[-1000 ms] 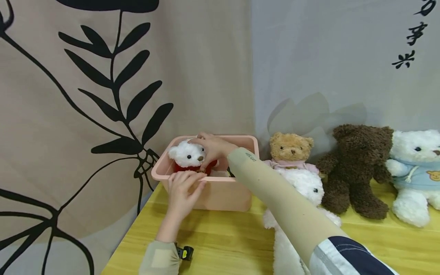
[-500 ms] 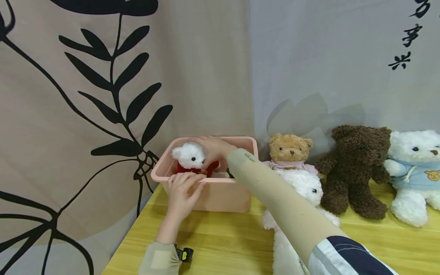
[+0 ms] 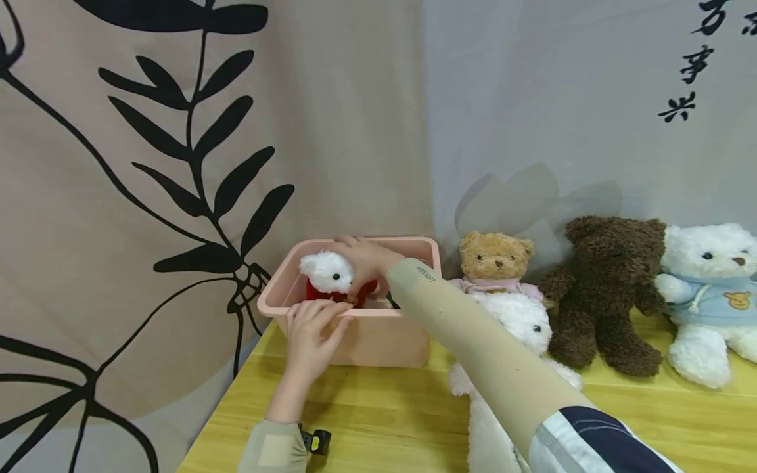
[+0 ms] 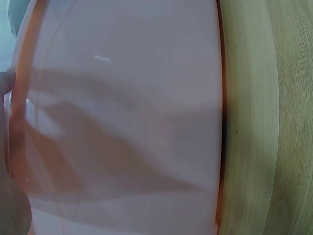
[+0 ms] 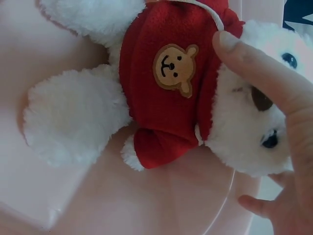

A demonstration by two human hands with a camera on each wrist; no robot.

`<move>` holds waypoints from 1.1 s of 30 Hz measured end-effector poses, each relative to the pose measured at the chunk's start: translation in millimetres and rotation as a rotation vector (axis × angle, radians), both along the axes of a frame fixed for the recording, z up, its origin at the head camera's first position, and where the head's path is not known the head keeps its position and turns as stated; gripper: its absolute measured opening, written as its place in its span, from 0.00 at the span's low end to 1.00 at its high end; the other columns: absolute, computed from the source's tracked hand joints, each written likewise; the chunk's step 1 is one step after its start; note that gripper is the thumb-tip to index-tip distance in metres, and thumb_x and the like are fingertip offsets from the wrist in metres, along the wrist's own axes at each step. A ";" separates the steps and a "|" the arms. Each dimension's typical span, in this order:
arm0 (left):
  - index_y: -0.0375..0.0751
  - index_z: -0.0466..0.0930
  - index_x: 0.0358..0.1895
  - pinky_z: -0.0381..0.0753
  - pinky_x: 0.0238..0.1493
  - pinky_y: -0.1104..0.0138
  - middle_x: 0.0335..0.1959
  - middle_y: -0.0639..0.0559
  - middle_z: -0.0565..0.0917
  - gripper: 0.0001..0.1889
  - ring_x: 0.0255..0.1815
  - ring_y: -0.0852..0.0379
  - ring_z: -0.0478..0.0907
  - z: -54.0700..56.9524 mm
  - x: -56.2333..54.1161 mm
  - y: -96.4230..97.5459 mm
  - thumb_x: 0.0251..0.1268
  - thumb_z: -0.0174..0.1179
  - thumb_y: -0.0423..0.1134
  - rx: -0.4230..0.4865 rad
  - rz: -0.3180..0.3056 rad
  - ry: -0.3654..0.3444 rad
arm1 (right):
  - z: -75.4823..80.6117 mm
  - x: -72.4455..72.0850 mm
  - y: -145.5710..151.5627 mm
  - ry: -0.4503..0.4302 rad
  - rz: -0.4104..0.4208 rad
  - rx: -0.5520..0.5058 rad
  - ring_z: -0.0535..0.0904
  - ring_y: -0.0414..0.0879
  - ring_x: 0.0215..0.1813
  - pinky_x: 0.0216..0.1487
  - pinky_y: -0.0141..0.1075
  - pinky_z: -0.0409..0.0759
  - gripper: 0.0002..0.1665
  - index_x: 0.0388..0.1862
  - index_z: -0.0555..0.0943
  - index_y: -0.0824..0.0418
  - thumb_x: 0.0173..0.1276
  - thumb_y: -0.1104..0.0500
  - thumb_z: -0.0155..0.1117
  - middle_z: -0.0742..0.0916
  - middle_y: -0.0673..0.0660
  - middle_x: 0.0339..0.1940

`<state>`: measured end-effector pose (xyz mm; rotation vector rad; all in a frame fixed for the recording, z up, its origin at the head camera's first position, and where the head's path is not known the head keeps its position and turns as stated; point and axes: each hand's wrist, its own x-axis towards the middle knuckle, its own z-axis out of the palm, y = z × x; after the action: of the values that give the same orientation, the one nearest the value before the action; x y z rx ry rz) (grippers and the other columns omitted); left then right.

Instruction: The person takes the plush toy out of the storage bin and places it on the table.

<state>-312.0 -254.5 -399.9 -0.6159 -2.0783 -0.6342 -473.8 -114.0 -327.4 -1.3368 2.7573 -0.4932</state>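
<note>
In the head view, a white teddy bear [image 3: 325, 273] in a red top is inside a pink plastic bin [image 3: 378, 341], towards its left end. My right hand [image 3: 363, 261] grips the bear by the head and neck. In the right wrist view, the thumb [image 5: 244, 56] lies across the neck of the bear [image 5: 151, 112], whose legs lie against the bin's inside. My left hand [image 3: 313, 341] holds the bin's front rim, fingers over the edge and thumb on the outer wall. The left wrist view is mostly the bin wall [image 4: 142, 58].
Right of the bin sit a tan bear [image 3: 495, 257] in pink, a brown bear [image 3: 615, 289] and a white bear [image 3: 712, 312] in blue. Another white plush [image 3: 487, 420] lies partly under my right forearm. The wooden table [image 3: 378, 420] ends at the left; a curtain [image 3: 355, 131] hangs behind.
The white bear has gone slightly lower in the bin and turned a little to the right, my right hand moving with it. My left hand stays on the rim. The head view has shifted slightly.
</note>
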 end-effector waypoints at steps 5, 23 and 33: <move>0.47 0.86 0.42 0.58 0.53 0.51 0.39 0.52 0.83 0.10 0.44 0.48 0.74 -2.1 -1.1 -3.9 0.58 0.67 0.42 0.009 0.003 0.029 | 1.5 0.8 -5.1 0.011 0.018 -0.005 0.61 0.43 0.68 0.52 0.43 0.76 0.65 0.73 0.58 0.33 0.37 0.51 0.86 0.65 0.42 0.70; 0.47 0.86 0.43 0.58 0.50 0.51 0.39 0.52 0.83 0.10 0.42 0.49 0.75 -5.8 -7.4 -0.3 0.57 0.68 0.41 0.013 -0.023 0.076 | 37.4 1.4 17.2 0.166 -0.029 -0.093 0.67 0.49 0.62 0.60 0.45 0.68 0.50 0.70 0.66 0.46 0.47 0.52 0.79 0.73 0.51 0.65; 0.47 0.86 0.43 0.59 0.51 0.50 0.38 0.51 0.83 0.12 0.40 0.48 0.74 -6.0 -4.7 -0.5 0.54 0.69 0.40 0.011 -0.009 0.073 | 112.9 17.2 58.8 0.207 -0.108 -0.377 0.65 0.47 0.63 0.56 0.43 0.70 0.52 0.72 0.66 0.46 0.46 0.55 0.78 0.73 0.51 0.64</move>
<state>-316.7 -255.0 -405.9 -0.6339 -2.0039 -0.6189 -456.6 -55.2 -214.5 -1.3777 3.0280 -0.9755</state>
